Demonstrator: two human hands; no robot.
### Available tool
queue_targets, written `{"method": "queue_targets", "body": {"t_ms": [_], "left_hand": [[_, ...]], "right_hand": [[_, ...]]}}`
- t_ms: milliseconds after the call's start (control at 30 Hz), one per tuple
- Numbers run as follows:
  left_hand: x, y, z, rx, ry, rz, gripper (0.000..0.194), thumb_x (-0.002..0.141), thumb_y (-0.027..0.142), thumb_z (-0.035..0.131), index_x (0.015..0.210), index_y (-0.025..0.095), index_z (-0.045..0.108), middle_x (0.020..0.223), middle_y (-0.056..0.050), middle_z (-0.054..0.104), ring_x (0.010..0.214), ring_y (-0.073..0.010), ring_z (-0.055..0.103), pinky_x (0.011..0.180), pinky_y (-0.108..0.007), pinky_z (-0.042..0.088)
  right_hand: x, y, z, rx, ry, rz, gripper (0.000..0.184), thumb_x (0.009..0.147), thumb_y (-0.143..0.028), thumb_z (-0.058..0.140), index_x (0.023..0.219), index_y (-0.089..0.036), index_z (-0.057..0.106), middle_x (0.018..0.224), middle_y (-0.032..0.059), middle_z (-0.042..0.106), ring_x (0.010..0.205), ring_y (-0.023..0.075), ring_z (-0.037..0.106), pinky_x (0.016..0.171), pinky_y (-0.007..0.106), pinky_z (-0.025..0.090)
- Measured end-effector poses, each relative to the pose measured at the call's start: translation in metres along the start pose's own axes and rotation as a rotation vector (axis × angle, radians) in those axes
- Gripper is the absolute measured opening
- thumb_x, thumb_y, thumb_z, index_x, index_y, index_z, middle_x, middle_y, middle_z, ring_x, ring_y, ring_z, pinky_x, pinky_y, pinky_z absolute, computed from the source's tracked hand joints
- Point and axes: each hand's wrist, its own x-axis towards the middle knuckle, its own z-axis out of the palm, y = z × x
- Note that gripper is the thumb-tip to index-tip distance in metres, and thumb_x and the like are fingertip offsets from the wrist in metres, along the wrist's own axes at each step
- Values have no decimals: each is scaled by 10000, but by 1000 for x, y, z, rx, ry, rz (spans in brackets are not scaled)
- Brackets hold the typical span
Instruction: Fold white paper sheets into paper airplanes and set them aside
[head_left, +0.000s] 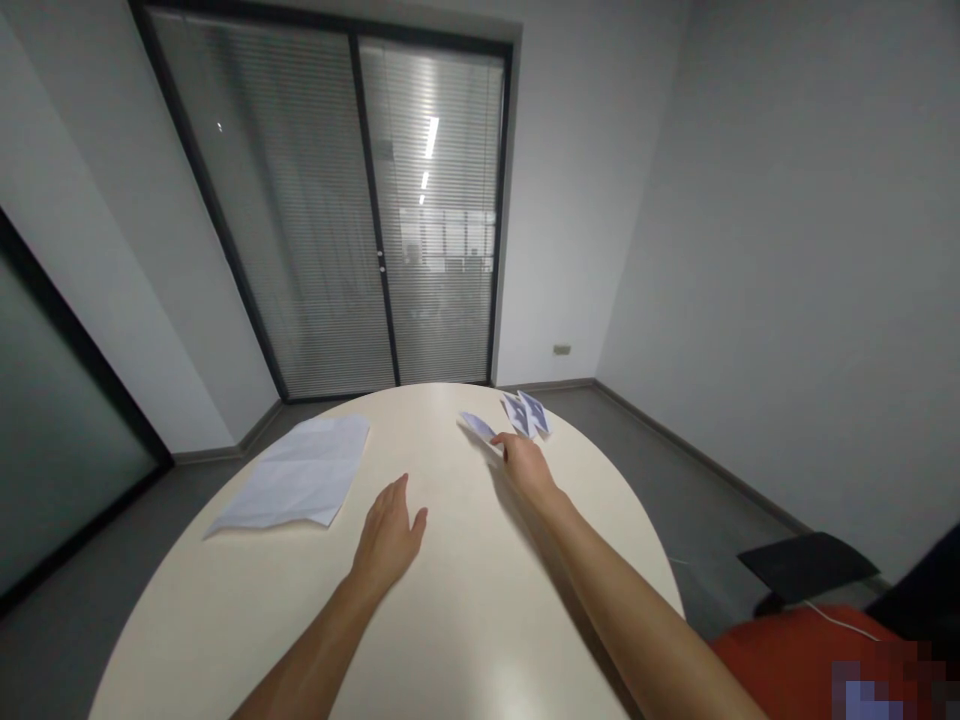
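Note:
My right hand (527,468) reaches over the far right part of the table and pinches a small piece of paper (477,427) by its near edge. The paper looks bluish-white and is tilted. Just beyond that hand lie folded paper pieces (527,413) with blue-grey print, close to the table's far right rim. My left hand (389,537) is over the middle of the table, palm down, thumb apart from the fingers, holding nothing. To its left rests a large creased white sheet (300,470), not touched by either hand.
The round cream table (450,620) has a curved edge. At the lower right stand a red chair seat (795,655) and a black armrest (808,565). A glass partition with blinds (435,300) rises behind the table, and a grey wall (787,250) is at the right.

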Motion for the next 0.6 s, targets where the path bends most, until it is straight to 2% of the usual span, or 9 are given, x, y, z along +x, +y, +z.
{"method": "queue_targets", "body": {"t_ms": [167, 267, 400, 500, 600], "left_hand": [[1, 0, -1, 24, -14, -17, 550, 937, 326, 465, 1418, 61, 427, 1397, -207, 556, 1334, -307, 507, 1135, -469, 401], [1, 0, 0, 29, -26, -23, 541, 941, 320, 457, 1419, 66, 433, 1400, -199, 559, 1345, -311, 495, 1139, -476, 394], [1, -1, 0, 23, -17, -17, 526, 942, 326, 461, 1419, 105, 443, 1412, -175, 560, 1350, -316, 490, 1135, -504, 391], [2, -1, -2, 31, -25, -9, 529, 947, 332, 449, 1410, 75, 451, 1409, -192, 559, 1349, -324, 489, 1137, -501, 392], [2, -1, -2, 44, -37, -11, 531, 952, 330, 443, 1403, 51, 457, 1406, -204, 558, 1349, -326, 490, 1143, -488, 391]], "right_hand": [[32, -1, 1, -127, 37, 68, 533, 854, 47, 365, 1277, -126, 640, 1235, 181, 679, 1105, 270, 650, 956, 353, 452], [46, 1, 10, -243, 33, 101, 621, 849, 64, 326, 1394, -131, 550, 1477, 190, 503, 1226, 262, 590, 1011, 362, 449], [56, 5, 28, -284, 11, 147, 652, 845, 64, 340, 1455, -114, 484, 1535, 207, 422, 1360, 275, 477, 1058, 392, 440], [59, 8, 38, -294, -3, 162, 633, 849, 72, 335, 1454, -56, 471, 1560, 232, 369, 1433, 300, 376, 1080, 417, 428], [61, 12, 44, -297, -21, 160, 665, 841, 80, 334, 1477, -77, 451, 1598, 201, 315, 1473, 303, 304, 1080, 427, 436]]}}
